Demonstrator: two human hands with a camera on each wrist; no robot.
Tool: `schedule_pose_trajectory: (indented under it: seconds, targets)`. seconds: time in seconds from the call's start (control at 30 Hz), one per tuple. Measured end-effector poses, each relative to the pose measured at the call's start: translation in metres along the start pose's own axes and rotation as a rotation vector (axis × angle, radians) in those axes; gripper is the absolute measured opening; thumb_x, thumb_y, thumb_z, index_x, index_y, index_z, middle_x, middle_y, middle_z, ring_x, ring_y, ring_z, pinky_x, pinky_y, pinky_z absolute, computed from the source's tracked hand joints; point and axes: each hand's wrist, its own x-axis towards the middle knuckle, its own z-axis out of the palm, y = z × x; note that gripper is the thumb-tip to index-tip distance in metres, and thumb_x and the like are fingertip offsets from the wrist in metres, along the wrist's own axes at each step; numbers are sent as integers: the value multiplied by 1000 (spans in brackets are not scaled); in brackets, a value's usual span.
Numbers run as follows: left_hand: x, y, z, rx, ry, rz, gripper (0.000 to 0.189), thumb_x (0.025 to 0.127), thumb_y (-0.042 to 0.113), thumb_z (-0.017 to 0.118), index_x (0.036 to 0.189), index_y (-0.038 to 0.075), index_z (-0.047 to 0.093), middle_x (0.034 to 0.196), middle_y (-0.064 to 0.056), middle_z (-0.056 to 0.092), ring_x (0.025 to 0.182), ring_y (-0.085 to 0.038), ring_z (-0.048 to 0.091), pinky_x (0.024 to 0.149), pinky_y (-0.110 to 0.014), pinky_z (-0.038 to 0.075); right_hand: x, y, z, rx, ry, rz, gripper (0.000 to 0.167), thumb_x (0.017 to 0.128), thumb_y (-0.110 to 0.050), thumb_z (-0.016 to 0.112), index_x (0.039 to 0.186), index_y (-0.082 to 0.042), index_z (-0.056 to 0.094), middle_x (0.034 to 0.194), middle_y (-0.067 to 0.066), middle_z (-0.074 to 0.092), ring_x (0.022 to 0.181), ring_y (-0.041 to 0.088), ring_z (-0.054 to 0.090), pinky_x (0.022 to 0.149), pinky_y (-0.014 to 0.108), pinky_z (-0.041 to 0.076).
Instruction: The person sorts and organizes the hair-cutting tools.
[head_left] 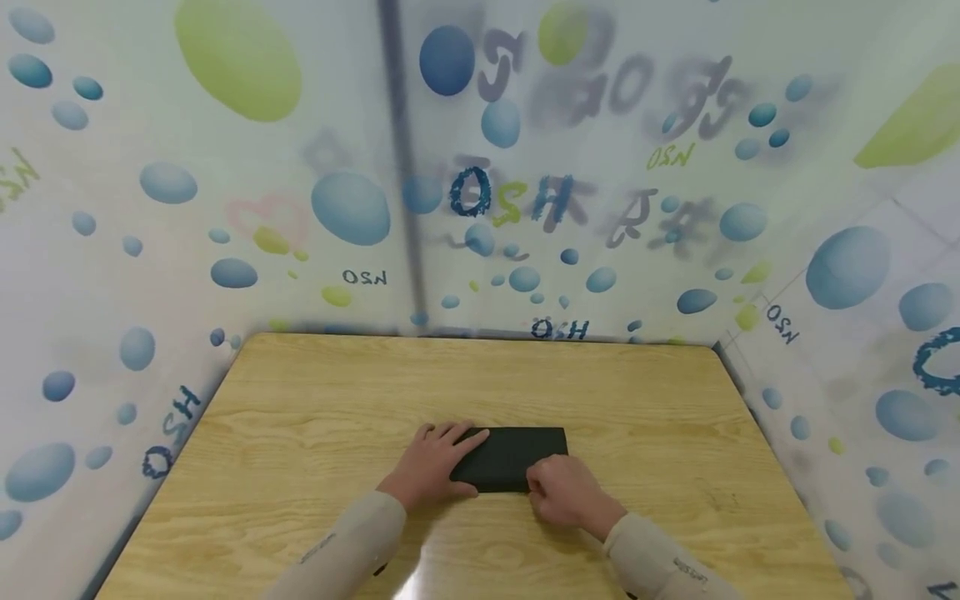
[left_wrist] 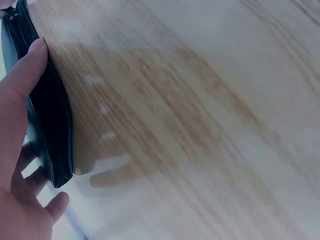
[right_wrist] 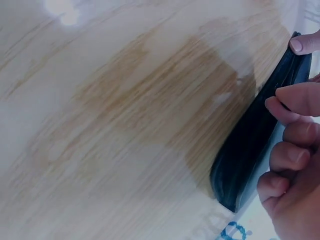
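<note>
A black zippered pouch [head_left: 507, 458] lies on the wooden table, its long zipper side facing me. My left hand [head_left: 432, 468] holds the pouch's left end, with fingers spread over the top and the thumb at the near edge. In the left wrist view the thumb [left_wrist: 34, 62] presses against the zipper side of the pouch [left_wrist: 52, 120]. At the right part of that near edge, my right hand [head_left: 566, 490] pinches the zipper pull between thumb and forefinger, the other fingers curled. The right wrist view shows this pinch at the pouch [right_wrist: 250, 137]; the fingertips mostly hide the pull.
The light wooden table [head_left: 337, 383] extends around the pouch on all sides. Behind it and at both sides stand pale walls [head_left: 360, 300] printed with blue and green drops and lettering. Glare shows on the tabletop near my left forearm.
</note>
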Motion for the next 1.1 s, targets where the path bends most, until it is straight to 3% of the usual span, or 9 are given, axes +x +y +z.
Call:
schedule_pose_trajectory:
  seconds: [0.2, 0.57, 0.87, 1.1]
  targets:
    - [1, -3, 4, -13, 21, 1, 88, 79, 65, 67, 152, 30, 34, 153, -6, 40, 133, -31, 45, 106, -55, 36, -3, 1, 2, 23, 12, 28, 20, 81, -14, 66, 63, -20, 59, 60, -13, 50, 54, 0, 40, 52, 20, 36]
    - [0, 0, 4, 14, 24, 8, 87, 80, 66, 65, 152, 30, 33, 154, -6, 40, 133, -29, 45, 105, -54, 37, 9, -17, 8, 47, 19, -31, 18, 84, -15, 70, 67, -20, 64, 63, -13, 56, 55, -2, 44, 55, 18, 41]
    - [0, -2, 9, -2, 66, 23, 86, 80, 65, 65, 152, 29, 35, 154, -6, 40, 133, -29, 45, 105, -54, 37, 13, -21, 11, 38, -24, 4, 13, 86, -21, 71, 73, -20, 69, 67, -13, 60, 58, -2, 46, 58, 20, 45]
    - [-2, 4, 5, 29, 57, 11, 84, 81, 64, 66, 151, 27, 38, 154, -6, 41, 135, -29, 44, 108, -53, 36, 11, -19, 10, 23, -13, -12, 12, 86, -25, 71, 75, -20, 70, 68, -14, 61, 59, -3, 48, 60, 20, 46]
